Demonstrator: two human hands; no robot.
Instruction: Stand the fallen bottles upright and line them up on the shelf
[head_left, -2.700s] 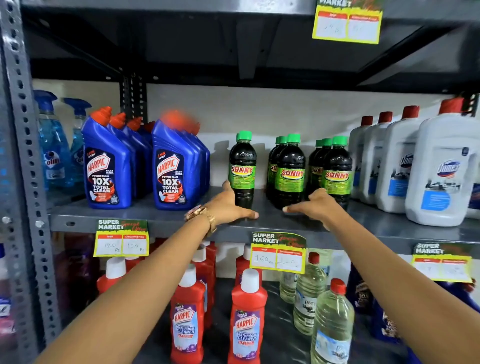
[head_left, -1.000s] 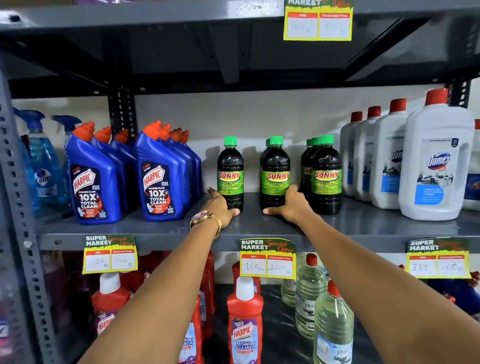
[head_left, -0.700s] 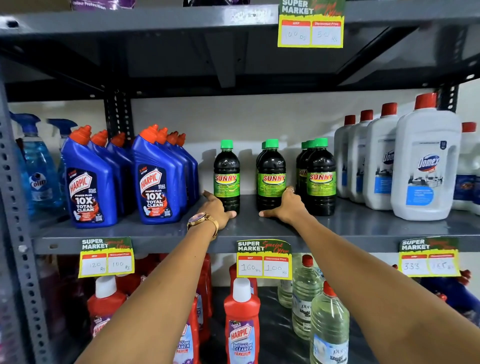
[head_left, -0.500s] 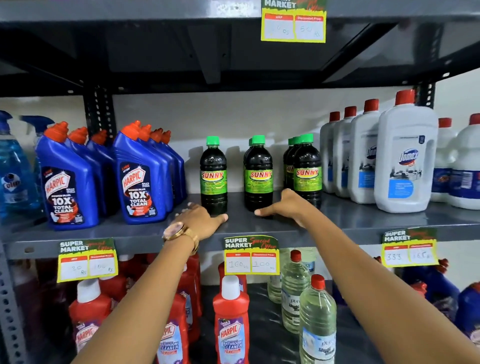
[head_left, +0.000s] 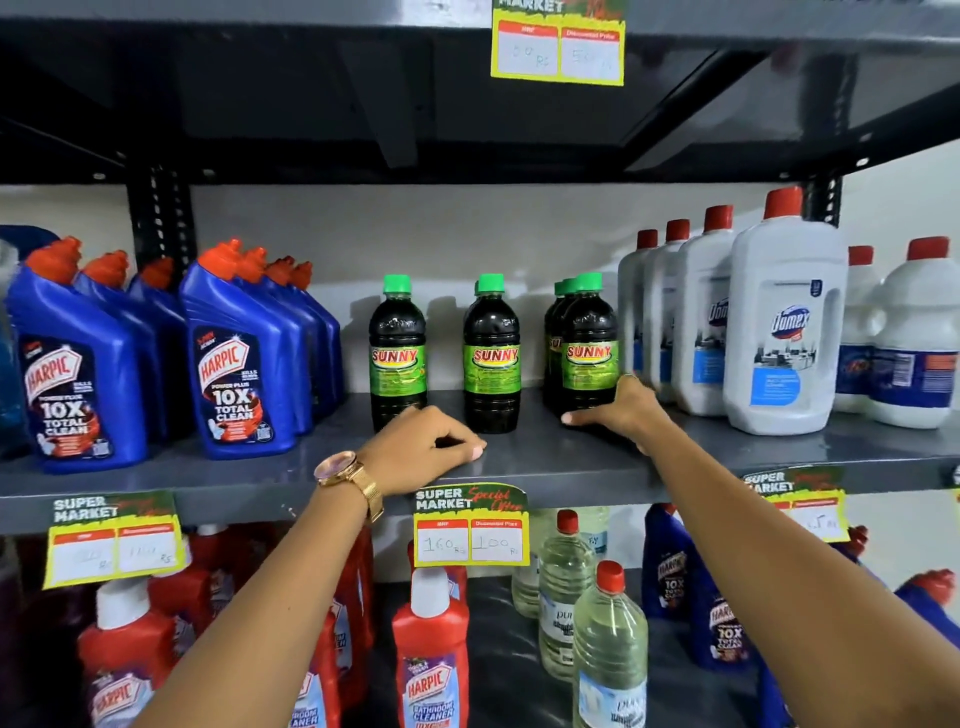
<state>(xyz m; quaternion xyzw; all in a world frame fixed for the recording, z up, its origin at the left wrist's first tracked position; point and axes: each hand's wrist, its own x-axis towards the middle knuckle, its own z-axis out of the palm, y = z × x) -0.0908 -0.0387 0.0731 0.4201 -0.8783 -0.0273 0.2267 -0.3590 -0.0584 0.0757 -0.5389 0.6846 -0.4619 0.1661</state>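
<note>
Dark Sunny bottles with green caps stand upright on the grey shelf (head_left: 550, 462). One stands alone on the left (head_left: 397, 358). The middle bottle (head_left: 492, 358) has another right behind it. The front right bottle (head_left: 589, 353) heads a short row. My left hand (head_left: 426, 449) rests on the shelf just in front of the left bottle, fingers loosely bent, holding nothing. My right hand (head_left: 621, 415) lies at the base of the front right bottle, thumb across its front and fingers along its right side, touching but not gripping it.
Blue Harpic bottles (head_left: 244, 358) crowd the shelf to the left and white Domex jugs (head_left: 784, 332) to the right. The shelf below holds red Harpic bottles (head_left: 431, 649) and clear bottles (head_left: 610, 649). Price tags (head_left: 470, 527) hang off the shelf edge.
My right hand has slid right, from the middle bottle's base to the front right bottle's base. My left hand has drawn back slightly towards the shelf edge. The view has shifted right.
</note>
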